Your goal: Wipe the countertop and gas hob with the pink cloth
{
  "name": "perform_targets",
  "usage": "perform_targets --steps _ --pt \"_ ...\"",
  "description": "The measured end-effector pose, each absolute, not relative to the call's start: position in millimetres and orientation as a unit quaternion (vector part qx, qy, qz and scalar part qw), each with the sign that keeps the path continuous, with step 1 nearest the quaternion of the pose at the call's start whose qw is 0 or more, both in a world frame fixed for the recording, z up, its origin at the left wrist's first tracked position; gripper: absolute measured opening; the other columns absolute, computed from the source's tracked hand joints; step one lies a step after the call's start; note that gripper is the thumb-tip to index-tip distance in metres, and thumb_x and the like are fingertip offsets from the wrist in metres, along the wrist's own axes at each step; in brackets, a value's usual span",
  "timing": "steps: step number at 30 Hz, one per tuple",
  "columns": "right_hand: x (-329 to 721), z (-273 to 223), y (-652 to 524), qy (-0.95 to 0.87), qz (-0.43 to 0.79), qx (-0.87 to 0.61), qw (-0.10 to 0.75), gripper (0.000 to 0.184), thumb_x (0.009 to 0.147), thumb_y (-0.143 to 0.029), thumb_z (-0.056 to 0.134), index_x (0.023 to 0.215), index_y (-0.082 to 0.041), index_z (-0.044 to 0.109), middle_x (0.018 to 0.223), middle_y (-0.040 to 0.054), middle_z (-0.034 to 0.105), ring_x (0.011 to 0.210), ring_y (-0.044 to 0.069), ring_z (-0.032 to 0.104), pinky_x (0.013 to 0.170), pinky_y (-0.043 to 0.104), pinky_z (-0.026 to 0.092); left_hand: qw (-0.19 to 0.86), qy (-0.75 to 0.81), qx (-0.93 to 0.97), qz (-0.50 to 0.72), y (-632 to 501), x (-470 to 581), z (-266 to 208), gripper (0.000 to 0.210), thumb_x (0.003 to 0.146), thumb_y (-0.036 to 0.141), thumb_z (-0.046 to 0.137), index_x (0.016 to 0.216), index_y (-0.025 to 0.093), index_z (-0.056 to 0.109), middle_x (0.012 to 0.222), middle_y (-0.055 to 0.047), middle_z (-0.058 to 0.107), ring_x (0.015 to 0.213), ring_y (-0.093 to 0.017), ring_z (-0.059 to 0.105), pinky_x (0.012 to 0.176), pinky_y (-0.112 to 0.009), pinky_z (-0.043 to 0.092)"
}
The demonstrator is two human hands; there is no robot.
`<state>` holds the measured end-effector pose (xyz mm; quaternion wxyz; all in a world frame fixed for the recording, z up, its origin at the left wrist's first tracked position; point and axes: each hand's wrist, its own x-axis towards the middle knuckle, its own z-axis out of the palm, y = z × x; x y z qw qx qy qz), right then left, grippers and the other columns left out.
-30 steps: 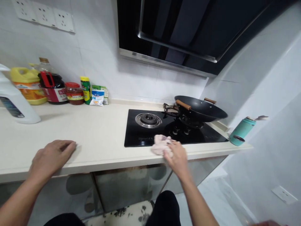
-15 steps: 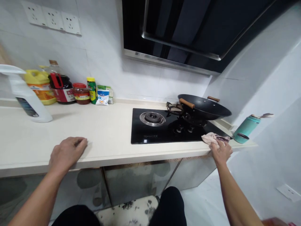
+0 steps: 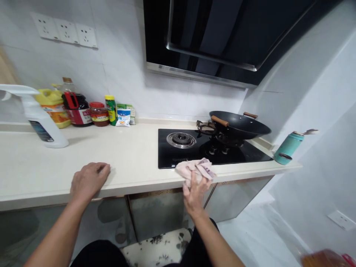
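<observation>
Cloth: here it is, one pale, crumpled cloth (image 3: 191, 167), over the front edge of the hob (image 3: 198, 154) and onto the strip of worktop (image 3: 133, 155) in front.
Cloth's long axis: roughly left to right, along that edge, though the folds blur it.
Cloth from hand: straight ahead, under and just beyond the fingers of the right hand (image 3: 196, 193), which comes in from the near side.
Right hand: grasping the cloth, fingers spread and pressing down on it; clearly the nearer hand.
Left hand: well off to the left, this left hand (image 3: 89, 180) rests on the worktop, loosely curled, with nothing visible in it.
Hob count: one hob, two knobs (image 3: 213, 150), one bare burner (image 3: 181, 140) on the left; what lies under the wok is partly hidden.
Wok: one wok (image 3: 240, 124), two wooden handles, over the hob's right side.
Flask: one teal flask (image 3: 289, 146), just past the hob's right end.
Back-left row: one yellow jug (image 3: 57, 111), one dark bottle (image 3: 79, 113), one red-lidded jar (image 3: 99, 115), one green shaker (image 3: 111, 112), one blue-and-white packet (image 3: 123, 116) with green packaging behind.
Spray bottle: one, white, the spray bottle (image 3: 46, 124) before that row.
Overhead: one black hood (image 3: 200, 37).
</observation>
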<state>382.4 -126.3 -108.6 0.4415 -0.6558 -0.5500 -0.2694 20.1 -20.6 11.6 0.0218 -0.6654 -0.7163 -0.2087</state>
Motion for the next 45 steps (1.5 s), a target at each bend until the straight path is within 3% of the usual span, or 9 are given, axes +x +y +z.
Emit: perform_targets --steps 4,9,14,20,23,27,30,39,45 --pt "339 -101 -143 -0.655 -0.203 -0.615 0.389 0.081 0.088 -0.024 0.051 0.162 -0.024 0.020 0.145 0.0205 0.035 0.141 0.048 0.024 0.104 0.077 0.028 0.023 -0.716 -0.664 -0.215 -25 21 15 0.049 0.096 0.049 0.037 0.111 0.020 0.074 0.129 -0.013 0.069 0.117 -0.033 0.062 0.096 -0.045 0.048" --pt "373 -71 -161 -0.711 -0.206 -0.598 0.306 0.081 0.079 -0.020 0.069 0.152 -0.040 0.041 0.135 0.0156 0.049 0.119 0.041 0.045 0.094 0.062 0.039 0.039 -0.702 -0.673 -0.229 -30 23 14 0.046 0.095 0.044 0.039 0.108 0.020 0.076 0.123 -0.012 0.072 0.114 -0.032 0.064 0.094 -0.044 0.049" --pt "404 -34 -155 -0.719 -0.241 -0.599 0.257 0.073 0.069 -0.036 0.088 0.136 -0.030 0.059 0.131 0.0168 0.053 0.112 0.037 0.047 0.094 0.057 0.039 0.058 -0.695 -0.676 -0.237 -30 21 9 0.046 0.095 0.045 0.039 0.106 0.020 0.076 0.121 -0.011 0.073 0.116 -0.031 0.064 0.096 -0.041 0.049" --pt "381 -34 -128 -0.775 -0.226 -0.557 0.194 0.108 0.050 -0.033 0.099 0.145 -0.022 0.050 0.145 0.0192 0.051 0.134 0.044 0.038 0.113 0.066 0.022 0.051 -0.700 -0.674 -0.231 -30 22 10 0.047 0.095 0.045 0.037 0.108 0.020 0.076 0.123 -0.012 0.072 0.117 -0.032 0.063 0.097 -0.042 0.048" --pt "355 -43 -114 -0.788 -0.203 -0.546 0.199 0.106 0.058 -0.036 0.096 0.150 -0.028 0.044 0.144 0.0188 0.053 0.126 0.045 0.047 0.106 0.070 0.029 0.044 -0.703 -0.673 -0.225 -30 23 12 0.047 0.096 0.045 0.037 0.108 0.020 0.075 0.126 -0.014 0.070 0.119 -0.034 0.062 0.098 -0.045 0.047" --pt "296 -47 -98 -0.807 -0.215 -0.493 0.243 0.059 0.091 -0.031 0.068 0.145 -0.039 0.047 0.146 0.0122 0.054 0.119 0.037 0.055 0.100 0.067 0.037 0.041 -0.709 -0.670 -0.217 -28 23 14 0.046 0.096 0.045 0.038 0.109 0.020 0.075 0.126 -0.015 0.070 0.119 -0.035 0.062 0.096 -0.046 0.048" --pt "260 -44 -90 -0.818 -0.231 -0.459 0.260 0.046 0.100 -0.028 0.051 0.145 -0.039 0.046 0.144 0.0102 0.054 0.116 0.032 0.056 0.098 0.059 0.043 0.035 -0.706 -0.674 -0.213 -26 20 13 0.045 0.095 0.045 0.040 0.109 0.020 0.075 0.127 -0.015 0.070 0.118 -0.035 0.062 0.095 -0.046 0.049" --pt "381 -49 -101 -0.828 -0.255 -0.420 0.271 0.045 0.096 -0.025 0.058 0.140 -0.036 0.055 0.128 0.0109 0.060 0.114 0.027 0.053 0.105 0.054 0.039 0.020 -0.725 -0.662 -0.190 -19 14 13 0.053 0.094 0.052 0.037 0.113 0.020 0.075 0.134 -0.013 0.068 0.119 -0.034 0.062 0.097 -0.046 0.050" --pt "553 -47 -128 -0.826 -0.220 -0.494 0.159 0.069 0.074 -0.027 0.081 0.139 -0.024 0.058 0.133 0.0164 0.057 0.124 0.033 0.047 0.110 0.053 0.033 0.007 -0.729 -0.662 -0.172 -18 16 15 0.055 0.094 0.053 0.037 0.117 0.018 0.073 0.138 -0.013 0.064 0.123 -0.035 0.059 0.101 -0.046 0.047"
